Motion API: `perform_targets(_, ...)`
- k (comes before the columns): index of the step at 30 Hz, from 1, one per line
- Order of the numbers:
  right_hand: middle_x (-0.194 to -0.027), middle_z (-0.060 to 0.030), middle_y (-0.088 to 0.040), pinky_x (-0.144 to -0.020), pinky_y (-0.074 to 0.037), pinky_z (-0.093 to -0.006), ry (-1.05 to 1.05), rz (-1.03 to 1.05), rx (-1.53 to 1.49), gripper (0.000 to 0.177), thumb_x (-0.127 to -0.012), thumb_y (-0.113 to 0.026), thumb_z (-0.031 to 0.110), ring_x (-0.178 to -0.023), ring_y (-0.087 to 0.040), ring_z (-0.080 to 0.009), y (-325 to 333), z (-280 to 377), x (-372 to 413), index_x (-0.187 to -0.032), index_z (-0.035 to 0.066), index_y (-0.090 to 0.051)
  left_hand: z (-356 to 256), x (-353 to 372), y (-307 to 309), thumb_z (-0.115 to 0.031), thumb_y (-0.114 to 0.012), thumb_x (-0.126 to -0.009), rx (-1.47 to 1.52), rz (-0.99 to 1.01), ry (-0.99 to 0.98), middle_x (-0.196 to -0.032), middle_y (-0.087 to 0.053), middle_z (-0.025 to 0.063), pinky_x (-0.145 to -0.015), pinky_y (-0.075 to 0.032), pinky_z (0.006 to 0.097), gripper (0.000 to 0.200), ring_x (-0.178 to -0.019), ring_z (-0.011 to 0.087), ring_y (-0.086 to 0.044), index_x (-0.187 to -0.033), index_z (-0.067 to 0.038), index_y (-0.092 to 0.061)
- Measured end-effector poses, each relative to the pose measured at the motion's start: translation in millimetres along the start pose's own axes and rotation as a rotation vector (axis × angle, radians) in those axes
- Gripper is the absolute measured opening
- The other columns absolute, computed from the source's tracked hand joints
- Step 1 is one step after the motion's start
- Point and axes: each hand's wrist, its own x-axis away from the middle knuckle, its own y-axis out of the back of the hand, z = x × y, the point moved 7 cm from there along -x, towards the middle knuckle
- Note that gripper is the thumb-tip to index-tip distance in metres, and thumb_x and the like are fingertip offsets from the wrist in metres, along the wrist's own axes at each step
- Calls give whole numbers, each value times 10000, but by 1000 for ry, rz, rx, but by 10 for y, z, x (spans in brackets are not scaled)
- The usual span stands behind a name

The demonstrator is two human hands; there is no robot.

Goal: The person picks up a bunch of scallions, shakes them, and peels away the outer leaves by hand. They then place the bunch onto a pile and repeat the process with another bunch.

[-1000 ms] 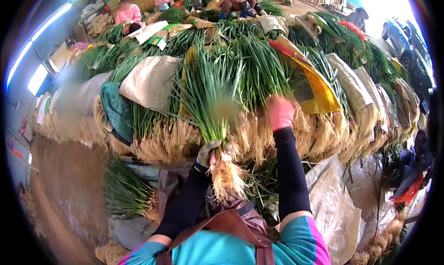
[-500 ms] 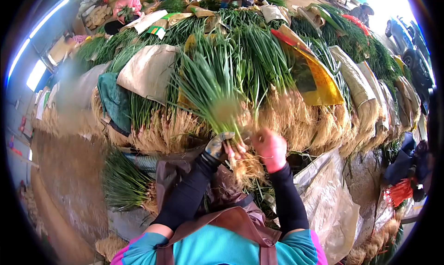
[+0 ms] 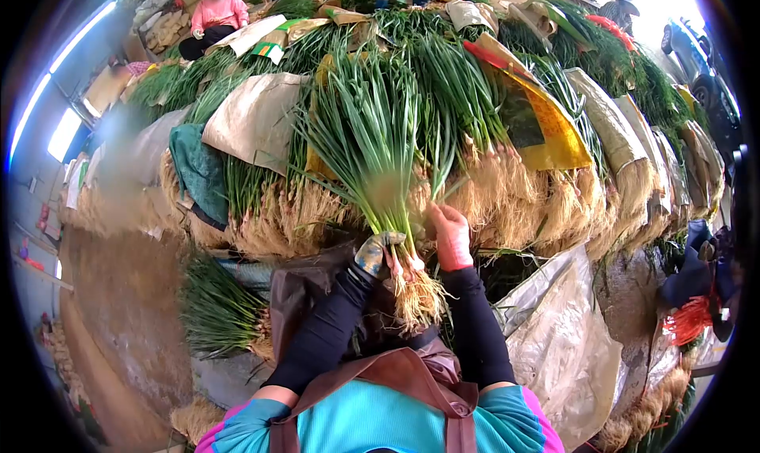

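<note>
My left hand, in a patterned glove, is wrapped round the lower stems of a bunch of green onions. The leaves fan upward and the pale roots hang below the fist. Just right of the bunch, my right hand wears a pink glove and is closed, with its fingertips pinched at a thin stalk beside the stems. Behind both hands lies a long heap of green onions, roots toward me.
Sacking, a green cloth and a yellow bag cover parts of the heap. A smaller bunch lies at the left, plastic sheeting at the right. A person in pink sits beyond the heap.
The bunch has become more upright, its leaves swinging right. My right hand has risen slightly and turned from a blurred fist to a pinch. The person in pink has lowered their hands.
</note>
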Motion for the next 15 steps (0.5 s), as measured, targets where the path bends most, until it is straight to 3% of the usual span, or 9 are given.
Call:
perform_targets(1,-684,-35,-606,-523,-428,-184,122,16,550,94,-815,-607,96,-571,-537,-81,7,-6,70,-830,5,-621,-3,17,19,-88,-538,-747,-1,-6,3,-940,-608,165,-758,-497,417,352,-823,279,-605,-1072,45,-530)
perform_targets(2,-684,-35,-606,-523,-428,-184,121,15,547,94,-815,-607,96,-571,-537,-81,64,-22,41,-830,5,-621,-41,11,8,-90,-535,-750,-22,20,-22,-965,-603,158,-761,-495,415,357,-839,273,-602,-1082,42,-525)
perform_targets(4,-617,18,-544,-481,-378,-172,142,-53,-10,91,-828,-599,127,-514,-465,-43,223,52,-12,-816,38,-615,-55,24,-28,-93,-531,-753,-36,45,-47,-991,-598,152,-764,-494,413,363,-856,266,-598,-1092,39,-521)
perform_targets(8,-631,56,-505,-434,-285,-173,45,-46,122,151,-846,-587,193,-486,-379,-21,-112,272,-75,-783,56,-596,-26,111,-180,-99,-535,-743,3,89,22,-976,-606,146,-767,-487,428,373,-794,280,-607,-1092,31,-517)
perform_targets(10,-641,60,-504,-448,-294,-166,104,-79,-19,150,-841,-596,198,-500,-382,-19,-51,157,-174,-794,57,-603,23,77,-172,-127,-540,-768,115,233,102,-889,-608,228,-745,-470,507,366,-768,377,-596,-1088,47,-509)
perform_targets(11,-640,62,-503,-457,-297,-163,63,37,189,146,-839,-600,201,-512,-384,-16,-131,136,-80,-802,59,-608,-35,91,-228,-137,-536,-771,84,243,64,-868,-615,209,-724,-471,497,382,-769,354,-602,-1104,45,-492)
perform_targets(12,-640,65,-502,-466,-300,-160,27,155,393,144,-836,-604,203,-524,-386,-14,-213,96,-8,-810,61,-613,-115,141,-88,-128,-527,-757,-16,-37,-94,-979,-601,144,-669,-494,473,374,-727,279,-602,-1104,9,-516)
perform_targets(13,-630,56,-502,-479,-316,-164,14,207,233,154,-836,-602,207,-525,-390,-24,-160,108,38,-781,64,-605,-147,118,-123,-131,-527,-760,-13,24,-89,-987,-596,150,-670,-496,473,366,-759,279,-601,-1098,9,-522)
perform_targets(15,-609,36,-498,-450,-316,-188,147,-33,90,158,-842,-584,235,-495,-378,-45,195,180,-135,-784,89,-578,-118,148,-219,-132,-538,-759,46,191,-17,-1010,-582,167,-697,-504,463,351,-857,276,-595,-1079,14,-539)
